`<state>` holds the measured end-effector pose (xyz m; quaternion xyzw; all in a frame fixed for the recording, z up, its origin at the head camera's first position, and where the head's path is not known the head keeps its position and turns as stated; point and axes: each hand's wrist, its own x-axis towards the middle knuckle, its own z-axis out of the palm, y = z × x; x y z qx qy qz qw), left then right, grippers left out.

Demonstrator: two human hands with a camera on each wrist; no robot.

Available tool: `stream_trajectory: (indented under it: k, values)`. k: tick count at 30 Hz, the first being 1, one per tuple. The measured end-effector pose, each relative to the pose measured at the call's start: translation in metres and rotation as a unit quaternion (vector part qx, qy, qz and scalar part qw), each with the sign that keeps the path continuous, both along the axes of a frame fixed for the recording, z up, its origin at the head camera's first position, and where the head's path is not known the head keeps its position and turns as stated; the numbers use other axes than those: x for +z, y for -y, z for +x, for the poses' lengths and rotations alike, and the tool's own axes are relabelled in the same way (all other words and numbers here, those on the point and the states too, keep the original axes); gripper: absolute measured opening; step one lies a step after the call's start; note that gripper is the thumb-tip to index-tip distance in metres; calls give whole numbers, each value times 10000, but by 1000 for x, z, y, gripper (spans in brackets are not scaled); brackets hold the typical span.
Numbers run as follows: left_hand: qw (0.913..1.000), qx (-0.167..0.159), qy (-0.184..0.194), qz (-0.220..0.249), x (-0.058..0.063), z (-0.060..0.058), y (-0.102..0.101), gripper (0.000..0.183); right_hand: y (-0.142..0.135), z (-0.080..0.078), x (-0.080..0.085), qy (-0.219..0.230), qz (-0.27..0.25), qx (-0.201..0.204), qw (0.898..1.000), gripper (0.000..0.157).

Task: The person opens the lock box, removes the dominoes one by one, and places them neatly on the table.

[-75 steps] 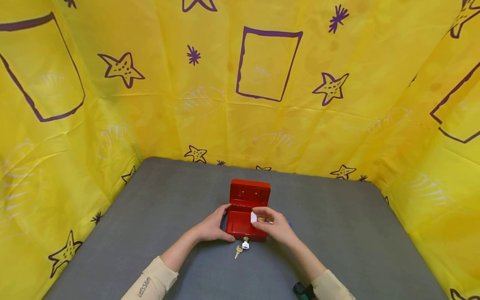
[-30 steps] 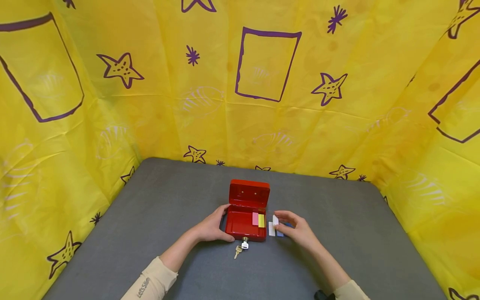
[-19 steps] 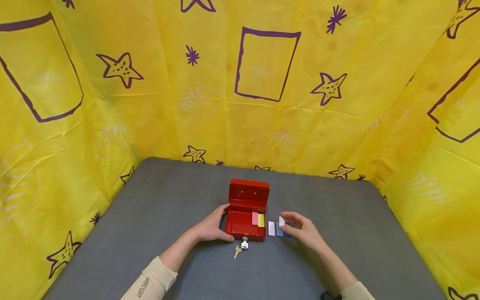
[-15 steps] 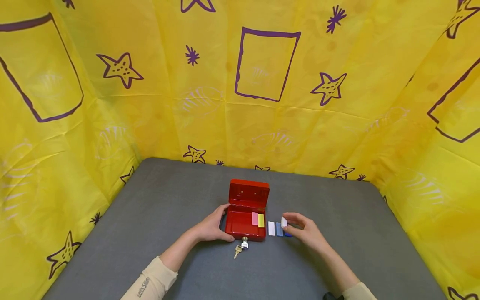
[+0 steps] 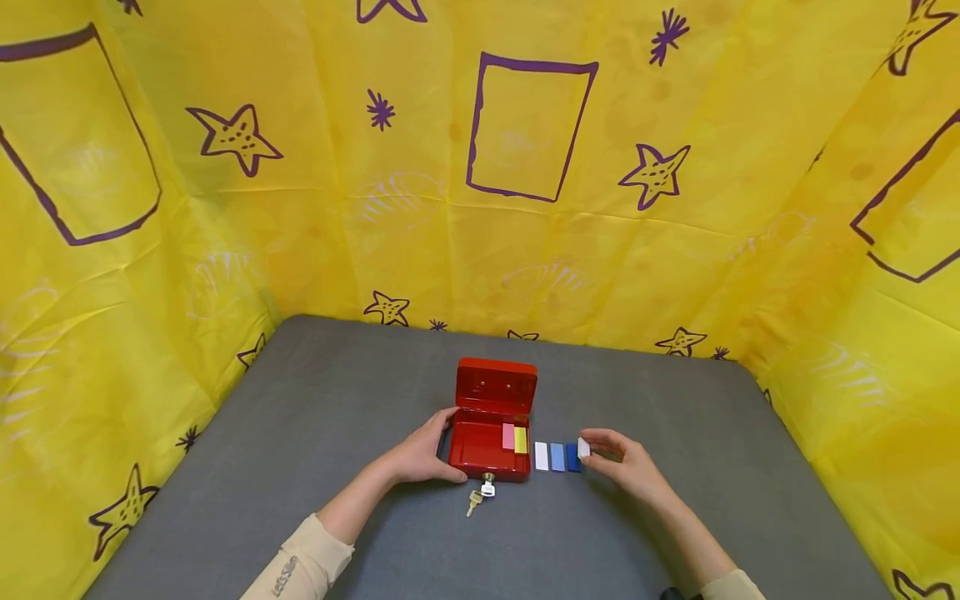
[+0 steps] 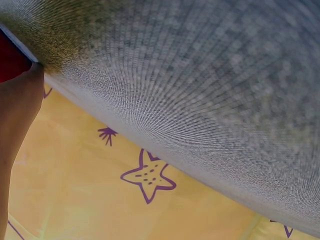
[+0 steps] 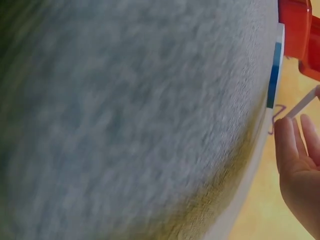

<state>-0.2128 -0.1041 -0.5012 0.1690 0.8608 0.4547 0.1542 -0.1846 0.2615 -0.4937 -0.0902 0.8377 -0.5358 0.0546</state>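
Note:
A red cash box stands with its lid raised on the grey table. My left hand holds the box's left side, thumb at the front corner and fingers at the back corner. A pink block and a yellow block lie in the box, at its right. My right hand pinches a thin white block, tilted just above the table. To its left lie another white block, a light blue block and a dark blue block, side by side. The right wrist view shows the held block edge-on.
A key sits in the box's front lock, and a second key hangs from it onto the table. Yellow cloth with purple drawings encloses the table at the back and both sides.
My right hand has carried the white block from over the box rightward, past the row of blocks, uncovering the pink, yellow, light blue and dark blue ones. The left hand stays on the box.

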Motion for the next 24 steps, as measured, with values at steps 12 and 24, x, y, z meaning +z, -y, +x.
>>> stream_trajectory:
  k: [12,24]
  values:
    - [10000,24,48,-50,1,0,0,104,-13,-4,-7,-172,312,141,9993,44]
    - [10000,6,3,-57,2,2,0,103,-18,-5,-7,-208,470,187,9985,43]
